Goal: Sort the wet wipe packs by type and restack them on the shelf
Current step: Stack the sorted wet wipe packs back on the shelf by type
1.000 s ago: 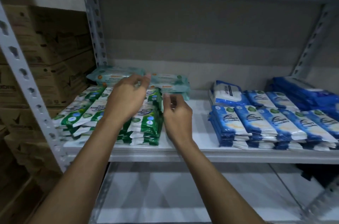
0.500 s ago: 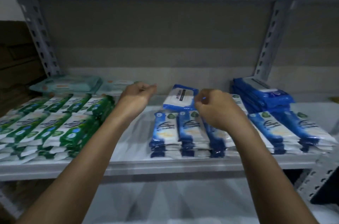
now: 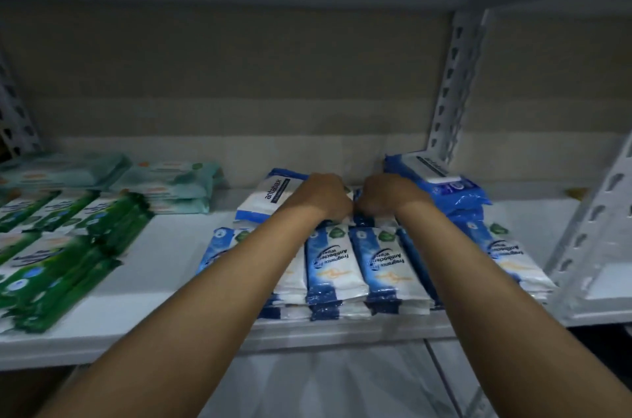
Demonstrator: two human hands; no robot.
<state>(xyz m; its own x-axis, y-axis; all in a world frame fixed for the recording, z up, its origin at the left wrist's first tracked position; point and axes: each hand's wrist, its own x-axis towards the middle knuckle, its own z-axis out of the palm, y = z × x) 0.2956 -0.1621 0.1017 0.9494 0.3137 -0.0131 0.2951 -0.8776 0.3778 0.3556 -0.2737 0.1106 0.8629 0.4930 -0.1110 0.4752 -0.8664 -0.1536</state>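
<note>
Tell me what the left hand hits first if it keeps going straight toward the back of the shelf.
Probably the white-and-blue antabax pack: the left hand already lies at its right edge. Past that is the back wall, though depth is unclear.

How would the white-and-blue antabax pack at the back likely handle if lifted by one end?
The antabax pack looks like a soft film pouch, so it would probably sag. Its glossy wrap may be slippery. It lies flat, so rolling seems unlikely.

Glossy plastic film on the blue wipe packs (image 3: 386,267), catching the light along their creased ends, and the green packs (image 3: 68,263) show that slick wrap too. The shelf (image 3: 178,246) looks smooth, matt white; its perforated upright (image 3: 451,86) is painted metal.
</note>
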